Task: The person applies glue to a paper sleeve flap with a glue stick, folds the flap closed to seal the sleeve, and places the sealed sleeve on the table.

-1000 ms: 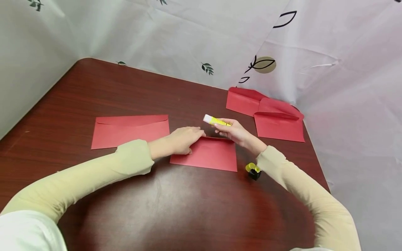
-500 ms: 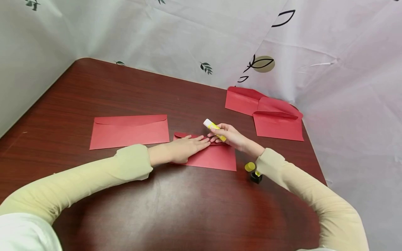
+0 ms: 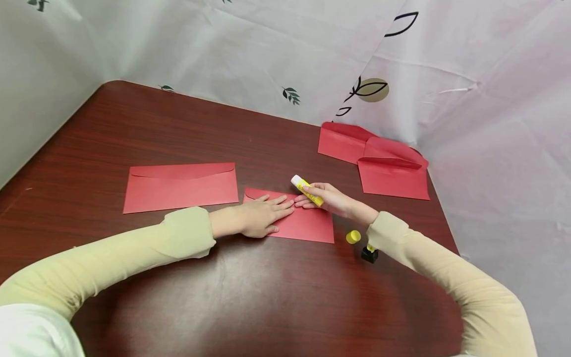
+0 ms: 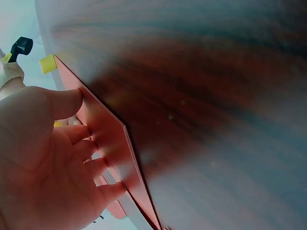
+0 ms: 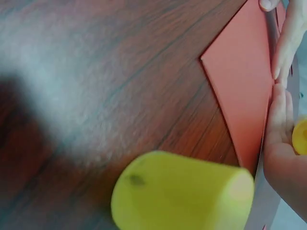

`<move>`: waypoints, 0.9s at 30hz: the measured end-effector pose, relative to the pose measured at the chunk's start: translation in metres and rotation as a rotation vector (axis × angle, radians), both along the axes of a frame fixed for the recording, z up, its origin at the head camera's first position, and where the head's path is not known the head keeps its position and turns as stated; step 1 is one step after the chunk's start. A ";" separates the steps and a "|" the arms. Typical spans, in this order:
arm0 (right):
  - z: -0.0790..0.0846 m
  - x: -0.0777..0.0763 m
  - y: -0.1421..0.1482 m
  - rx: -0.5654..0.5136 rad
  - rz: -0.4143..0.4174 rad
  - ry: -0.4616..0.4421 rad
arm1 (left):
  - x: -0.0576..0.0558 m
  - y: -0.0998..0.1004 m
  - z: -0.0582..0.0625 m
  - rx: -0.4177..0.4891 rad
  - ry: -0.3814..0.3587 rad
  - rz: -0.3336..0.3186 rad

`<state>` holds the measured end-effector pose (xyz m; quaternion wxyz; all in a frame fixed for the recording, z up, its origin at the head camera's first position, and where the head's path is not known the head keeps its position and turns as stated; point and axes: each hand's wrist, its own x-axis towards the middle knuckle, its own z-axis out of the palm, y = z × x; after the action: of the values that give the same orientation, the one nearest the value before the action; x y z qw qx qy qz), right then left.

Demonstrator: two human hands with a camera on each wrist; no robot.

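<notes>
From the head camera, a person's left hand point(image 3: 258, 218) lies flat with spread fingers on a red envelope point(image 3: 308, 229) at the middle of the worktop point(image 3: 156, 119). The right hand point(image 3: 333, 199) grasps a yellow glue stick point(image 3: 309, 192) under its thumb, its other fingers reaching onto the envelope; the stick's white end points toward ten or eleven o'clock. Only the left wrist view shows the left palm and fingertips touching the envelope. The right wrist view alone brings the yellow cap point(image 3: 353, 237) up close, with a dark spot on its side.

Counted around the central envelope: one more envelope point(image 3: 183, 188) toward nine to ten o'clock, flap folded down; at least two in an overlapping red group point(image 3: 392, 176) at two o'clock; one cap between three and four o'clock; one black object point(image 3: 369, 255) near four o'clock.

The overlap prevents an exact count of that group. The hands cover much of the central flap, the sleeve crowds the black object's yellow part, and the right wrist view cuts off the stick.
</notes>
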<state>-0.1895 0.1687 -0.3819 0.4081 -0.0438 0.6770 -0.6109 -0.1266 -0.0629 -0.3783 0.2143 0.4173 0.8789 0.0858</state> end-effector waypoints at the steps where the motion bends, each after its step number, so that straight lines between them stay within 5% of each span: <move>1: 0.000 -0.001 0.001 -0.002 0.002 -0.006 | 0.000 0.000 0.000 0.002 0.000 0.003; 12: -0.002 0.000 0.004 0.031 0.076 0.065 | -0.001 0.000 -0.002 0.026 -0.002 0.012; 22: 0.000 0.000 0.004 0.035 0.021 0.025 | -0.002 0.002 0.000 0.026 0.022 -0.004; 27: -0.003 -0.001 0.001 0.046 0.010 0.032 | -0.006 -0.004 -0.001 0.046 -0.039 -0.021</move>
<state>-0.1903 0.1701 -0.3850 0.4013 -0.0474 0.6971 -0.5922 -0.1322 -0.0670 -0.3797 0.2226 0.4296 0.8680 0.1120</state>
